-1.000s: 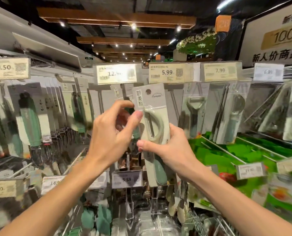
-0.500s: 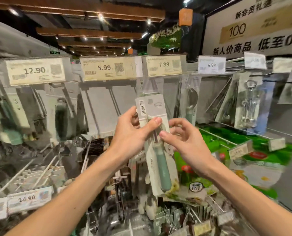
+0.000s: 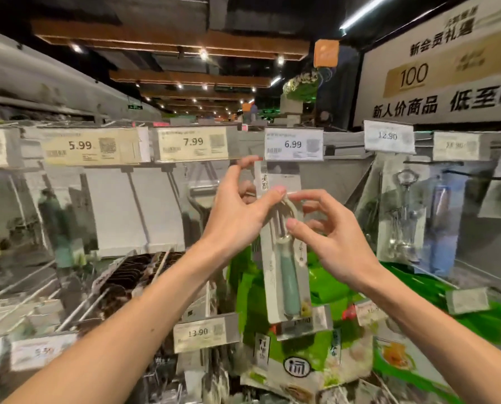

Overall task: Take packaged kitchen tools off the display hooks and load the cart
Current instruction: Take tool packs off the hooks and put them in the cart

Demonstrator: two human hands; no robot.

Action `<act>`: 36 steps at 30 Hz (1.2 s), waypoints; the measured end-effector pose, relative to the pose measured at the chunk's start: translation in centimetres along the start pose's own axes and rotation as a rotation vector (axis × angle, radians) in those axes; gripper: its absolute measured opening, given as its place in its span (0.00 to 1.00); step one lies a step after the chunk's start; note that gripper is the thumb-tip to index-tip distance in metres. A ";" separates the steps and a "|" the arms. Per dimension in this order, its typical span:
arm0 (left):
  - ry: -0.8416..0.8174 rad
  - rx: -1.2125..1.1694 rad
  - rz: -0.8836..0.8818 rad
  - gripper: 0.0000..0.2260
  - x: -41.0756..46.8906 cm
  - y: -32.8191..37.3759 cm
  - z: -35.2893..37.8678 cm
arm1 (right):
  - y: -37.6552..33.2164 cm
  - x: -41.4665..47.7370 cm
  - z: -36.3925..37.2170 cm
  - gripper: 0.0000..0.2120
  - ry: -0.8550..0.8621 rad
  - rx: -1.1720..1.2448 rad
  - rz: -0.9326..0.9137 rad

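Observation:
A packaged peeler (image 3: 284,263) with a green handle on a pale card hangs upright in front of the display, under the 6.99 tag. My left hand (image 3: 237,208) pinches the card's upper left part between thumb and fingers. My right hand (image 3: 328,237) pinches the card's right side, its thumb pressed on the blister by the blade. Another packaged peeler (image 3: 198,199) hangs on a hook just left of my left hand. A packaged corkscrew (image 3: 401,211) hangs at the right. No cart is in view.
Price tags (image 3: 293,144) run along the top rail. Bare hooks (image 3: 138,205) stick out of the white back panel at the left. Green packages (image 3: 325,290) and more hanging goods crowd the lower rows. A 13.90 tag (image 3: 202,332) juts forward below my left forearm.
The view has swung to the right along the display. Both hands have carried the peeler pack up and rightwards, now in front of the 6.99 tag.

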State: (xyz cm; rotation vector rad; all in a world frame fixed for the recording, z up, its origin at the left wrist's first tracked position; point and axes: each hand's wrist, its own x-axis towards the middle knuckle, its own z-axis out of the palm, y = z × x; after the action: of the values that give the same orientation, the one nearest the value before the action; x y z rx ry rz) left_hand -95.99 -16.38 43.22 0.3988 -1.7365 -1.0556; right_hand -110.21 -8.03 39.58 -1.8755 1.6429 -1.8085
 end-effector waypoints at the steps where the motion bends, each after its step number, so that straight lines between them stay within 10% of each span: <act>1: 0.018 0.042 0.026 0.22 0.1 0.1 0.4 | 0.4 0.0 -0.4 0.13 -0.014 0.005 -0.004; 24: 0.213 0.689 0.369 0.37 -0.2 -1.7 3.0 | 3.8 3.0 -1.4 0.18 -0.019 0.145 -0.058; 36: 0.149 0.522 0.092 0.13 -1.2 -7.2 3.7 | 7.0 3.2 0.1 0.43 -0.139 -0.267 -0.085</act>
State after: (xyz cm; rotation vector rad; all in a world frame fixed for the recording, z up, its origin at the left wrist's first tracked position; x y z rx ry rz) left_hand -100.23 -17.88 36.36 0.6960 -1.8625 -0.4807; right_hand -115.27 -13.29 37.11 -2.1536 1.8581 -1.5067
